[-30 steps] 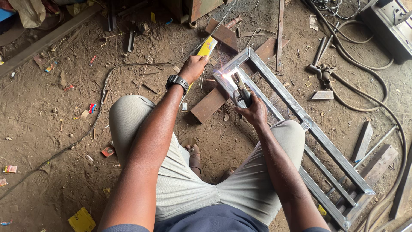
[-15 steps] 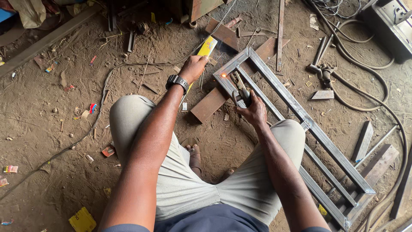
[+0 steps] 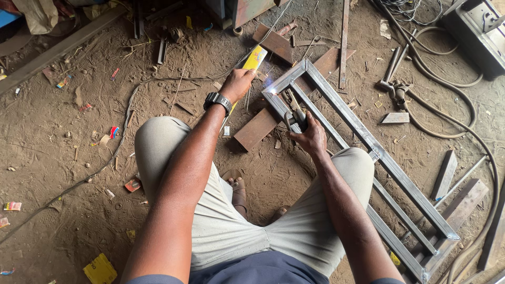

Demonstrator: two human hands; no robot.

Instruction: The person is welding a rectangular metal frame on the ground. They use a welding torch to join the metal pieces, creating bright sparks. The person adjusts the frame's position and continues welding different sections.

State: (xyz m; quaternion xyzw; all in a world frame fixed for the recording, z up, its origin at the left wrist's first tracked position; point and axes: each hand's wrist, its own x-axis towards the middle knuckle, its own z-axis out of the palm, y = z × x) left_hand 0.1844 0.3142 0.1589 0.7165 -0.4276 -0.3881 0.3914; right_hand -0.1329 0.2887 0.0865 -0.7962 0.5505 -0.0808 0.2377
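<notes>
1. At frame's left-centre, left hand (image 3: 238, 83) w/ black wristwatch (image 3: 218, 100) is closed round a flat yellow card (image 3: 254, 58), raised over dirt floor (image 3: 79, 158).
2. Centre: right hand (image 3: 311, 138) clamped on dark welding electrode holder (image 3: 292, 111), tip at corner of long grey rectangular steel-tube frame (image 3: 363, 131), lying flat.
3. Right: grey cables (image 3: 447, 110).

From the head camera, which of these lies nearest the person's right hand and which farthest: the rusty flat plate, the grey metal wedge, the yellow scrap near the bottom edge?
Measured from the right hand:
1. Rusty flat plate, just to its left on the dirt.
2. Grey metal wedge, off to its right beside the hoses.
3. Yellow scrap, far lower left.
</notes>
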